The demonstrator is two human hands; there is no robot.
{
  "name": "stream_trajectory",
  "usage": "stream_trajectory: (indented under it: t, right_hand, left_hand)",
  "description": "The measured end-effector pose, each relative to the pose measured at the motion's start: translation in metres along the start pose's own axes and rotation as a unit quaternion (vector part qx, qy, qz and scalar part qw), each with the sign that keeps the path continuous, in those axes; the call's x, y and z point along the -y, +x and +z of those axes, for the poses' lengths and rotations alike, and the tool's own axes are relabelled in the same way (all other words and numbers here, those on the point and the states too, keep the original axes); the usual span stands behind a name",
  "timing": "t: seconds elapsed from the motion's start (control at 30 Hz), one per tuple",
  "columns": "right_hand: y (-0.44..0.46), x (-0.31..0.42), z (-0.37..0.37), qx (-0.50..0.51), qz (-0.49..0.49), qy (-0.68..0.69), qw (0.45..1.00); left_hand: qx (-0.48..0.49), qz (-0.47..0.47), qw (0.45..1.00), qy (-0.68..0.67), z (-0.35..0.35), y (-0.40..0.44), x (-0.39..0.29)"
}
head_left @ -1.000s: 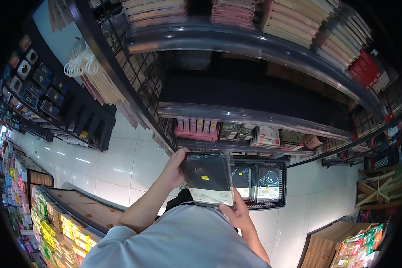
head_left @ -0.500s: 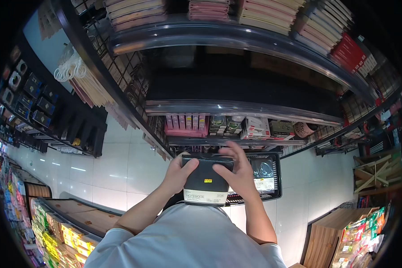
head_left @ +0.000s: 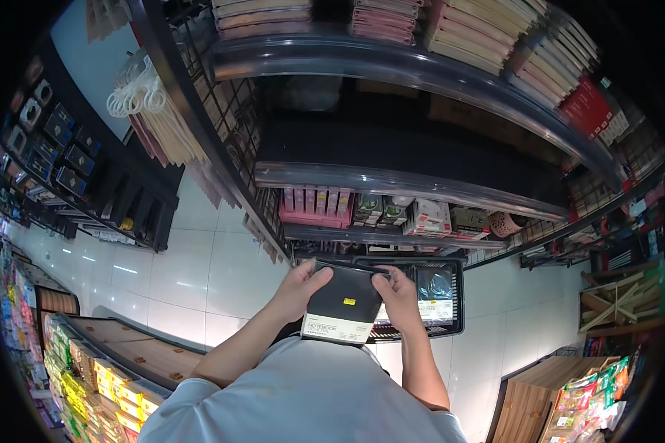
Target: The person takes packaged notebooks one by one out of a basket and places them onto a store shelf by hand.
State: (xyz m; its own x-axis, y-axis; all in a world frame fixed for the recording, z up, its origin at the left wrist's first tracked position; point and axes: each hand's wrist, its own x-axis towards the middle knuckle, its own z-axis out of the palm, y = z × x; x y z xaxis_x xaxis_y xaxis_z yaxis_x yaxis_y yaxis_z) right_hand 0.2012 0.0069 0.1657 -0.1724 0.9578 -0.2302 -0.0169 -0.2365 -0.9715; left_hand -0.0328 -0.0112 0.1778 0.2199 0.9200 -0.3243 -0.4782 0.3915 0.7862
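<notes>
Black notebook (head_left: 341,295) at lower centre of frame, front towards the wearer, lower edge close against the pale shirt (head_left: 303,391). Pale label band (head_left: 337,330) along its bottom, printed NOTEBOOK; small yellow sticker (head_left: 349,301) above that. Left hand (head_left: 297,290) closed on its upper left corner, thumb flat on the cover. Right hand (head_left: 398,297) grips the upper right corner, thumb at the edge, fingers curled behind.

Black shopping basket (head_left: 460,292) just right of centre, partly hidden by notebook and right hand; a dark wrapped pack (head_left: 434,283) with a pale label lies inside. Above, mid-frame: low shelf with pink box (head_left: 314,221) and white-and-red cartons (head_left: 428,216). Stacks of cream and pink goods (head_left: 465,37) along the top. White hangers (head_left: 137,100), upper left. Wooden crate (head_left: 621,297), right edge.
</notes>
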Motion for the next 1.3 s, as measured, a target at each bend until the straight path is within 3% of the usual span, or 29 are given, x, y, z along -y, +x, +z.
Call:
stream_trajectory:
  t: [0.13, 0.23, 0.43, 0.53, 0.77, 0.87, 0.97, 1.17, 1.3]
  right_hand:
    - [-0.009, 0.002, 0.009, -0.029, 0.003, 0.054, 0.998]
    - [-0.02, 0.015, 0.009, -0.031, 0.019, -0.055, 0.998]
    - [-0.023, 0.001, 0.003, -0.038, -0.029, -0.138, 0.989]
    - [-0.024, -0.01, 0.007, -0.021, -0.027, 0.036, 0.999]
    - [-0.024, -0.015, 0.005, -0.025, -0.023, -0.039, 0.999]
    - [-0.027, -0.006, 0.014, -0.041, -0.017, 0.066, 0.997]
    - [-0.019, -0.009, 0.015, -0.006, -0.025, 0.082, 0.996]
    - [-0.026, 0.001, 0.013, -0.023, -0.023, -0.093, 0.995]
    - [-0.032, 0.014, 0.022, -0.022, -0.026, -0.001, 0.999]
  left_hand:
    - [0.001, 0.0, 1.0, -0.006, -0.001, -0.003, 0.0]
    - [-0.014, 0.019, 1.0, 0.005, -0.001, -0.002, 0.004]
    - [-0.029, 0.065, 0.997, 0.039, -0.003, -0.002, 0.008]
    - [-0.048, 0.044, 0.998, -0.007, -0.012, -0.004, 0.002]
    - [-0.046, 0.039, 0.992, -0.112, -0.025, -0.005, 0.013]
    - [-0.035, 0.052, 0.992, -0.112, -0.03, -0.005, 0.02]
    - [-0.022, 0.038, 0.992, -0.117, -0.035, -0.004, 0.023]
    - [-0.026, 0.034, 0.992, -0.115, -0.024, -0.017, 0.014]
    - [-0.027, 0.081, 0.991, -0.104, -0.031, -0.012, 0.026]
